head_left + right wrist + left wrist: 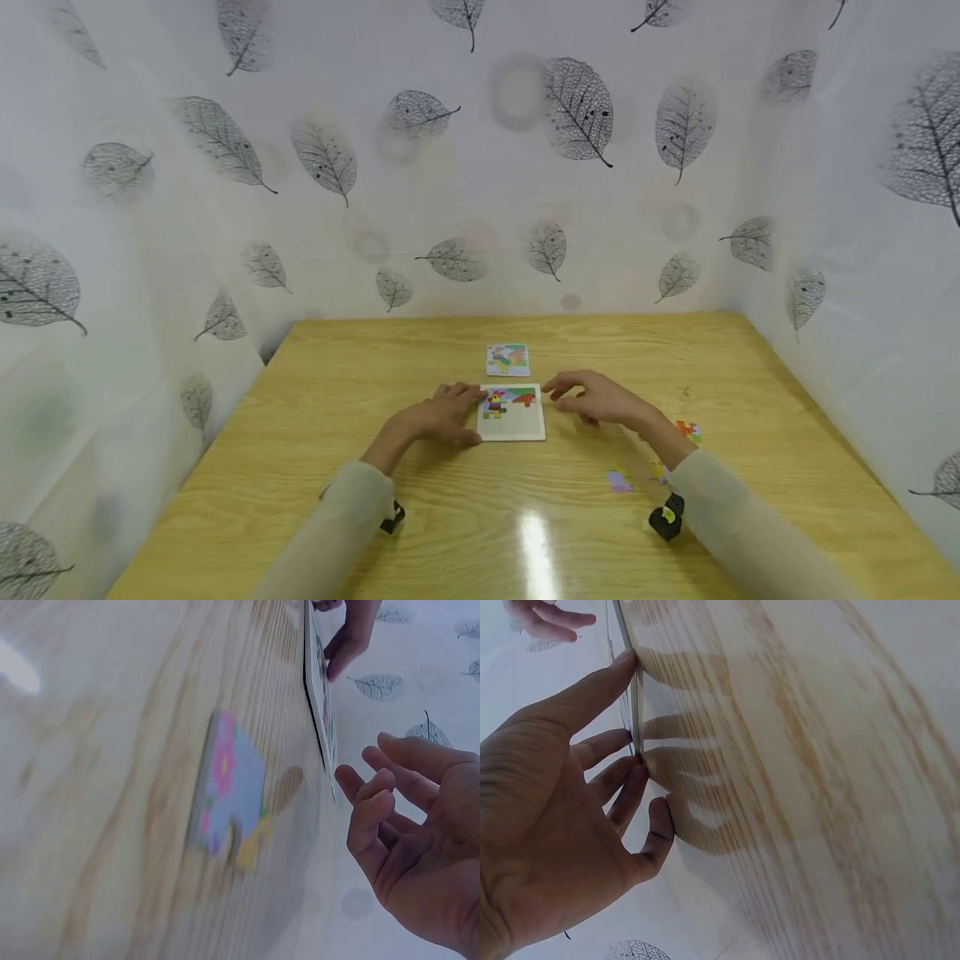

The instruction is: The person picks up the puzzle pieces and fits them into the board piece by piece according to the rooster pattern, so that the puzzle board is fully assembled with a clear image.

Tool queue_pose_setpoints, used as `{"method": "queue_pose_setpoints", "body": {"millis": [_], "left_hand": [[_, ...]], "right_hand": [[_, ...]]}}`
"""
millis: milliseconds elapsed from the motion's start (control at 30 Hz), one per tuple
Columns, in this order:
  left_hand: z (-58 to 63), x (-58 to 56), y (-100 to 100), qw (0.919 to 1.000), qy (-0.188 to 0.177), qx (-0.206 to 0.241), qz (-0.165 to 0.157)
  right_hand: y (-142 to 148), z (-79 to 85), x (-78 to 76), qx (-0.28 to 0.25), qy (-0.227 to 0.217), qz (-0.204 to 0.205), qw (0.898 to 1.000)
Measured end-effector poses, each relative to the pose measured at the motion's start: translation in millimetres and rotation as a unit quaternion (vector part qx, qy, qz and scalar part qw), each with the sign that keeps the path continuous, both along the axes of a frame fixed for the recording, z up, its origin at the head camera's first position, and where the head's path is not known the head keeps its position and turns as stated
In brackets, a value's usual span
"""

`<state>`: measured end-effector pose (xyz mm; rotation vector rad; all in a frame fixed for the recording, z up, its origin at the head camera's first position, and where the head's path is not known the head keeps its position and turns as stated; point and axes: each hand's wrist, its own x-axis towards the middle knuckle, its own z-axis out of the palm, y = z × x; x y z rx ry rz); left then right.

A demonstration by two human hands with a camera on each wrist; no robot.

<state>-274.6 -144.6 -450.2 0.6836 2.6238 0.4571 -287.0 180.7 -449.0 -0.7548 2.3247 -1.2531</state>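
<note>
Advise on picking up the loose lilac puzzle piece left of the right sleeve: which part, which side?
Pinch the lilac puzzle piece by opposite edges, probably from above with the right hand, the nearer of the hands and holding nothing. It's thin and lies flat on the table.

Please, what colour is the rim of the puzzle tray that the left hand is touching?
The puzzle tray's rim is white, best seen in the head view.
</note>
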Motion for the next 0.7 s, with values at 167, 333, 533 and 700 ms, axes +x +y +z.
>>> {"method": "queue_pose_setpoints", "body": {"millis": [167, 333, 533, 700], "left_hand": [[0.3, 0.1, 0.2, 1.0000, -0.005, 0.002, -0.007], [-1.2, 0.3, -0.2, 0.9999, -0.005, 0.013, -0.004], [-1.7, -0.5, -1.0, 0.9998, -0.007, 0.018, -0.004], [-0.2, -1.6, -0.6, 0.9998, -0.007, 0.016, -0.001]], "right_hand": [[31.3, -0.2, 8.2, -0.002, -0.016, -0.004, 1.000], [65.2, -1.6, 16.4, -0.003, -0.023, -0.017, 1.000], [98.7, -1.9, 22.1, -0.008, -0.002, -0.019, 1.000], [115.7, -1.6, 25.9, 0.008, -0.009, -0.020, 1.000]]}}
